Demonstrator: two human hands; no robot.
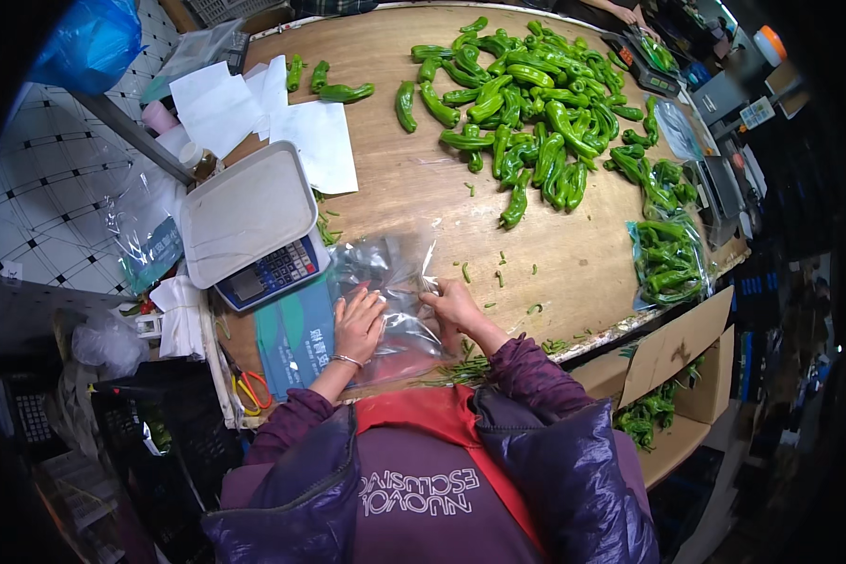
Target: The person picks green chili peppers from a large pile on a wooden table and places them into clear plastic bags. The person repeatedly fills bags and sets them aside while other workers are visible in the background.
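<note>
My left hand (358,326) lies flat, fingers extended, on a stack of printed plastic bags (289,342) with clear upper parts. With thumb and fingers, my right hand (458,310) pinches the edge of a clear plastic bag (405,321) beside it. The bag looks flat, and glare hides some of its outline. Left of the bags stands a digital weighing scale (271,271) with a bare white pan (247,208). Beyond my hands, a large heap of green peppers (529,106) spreads over the wooden table (388,183).
A bag filled with peppers (670,261) lies at the right edge. Below it is an open cardboard box (677,366) with peppers inside. Orange-handled scissors (250,391) lie at the near left corner. White papers (314,141) lie farther back. A co-worker's hands (634,17) are beside another scale (645,63).
</note>
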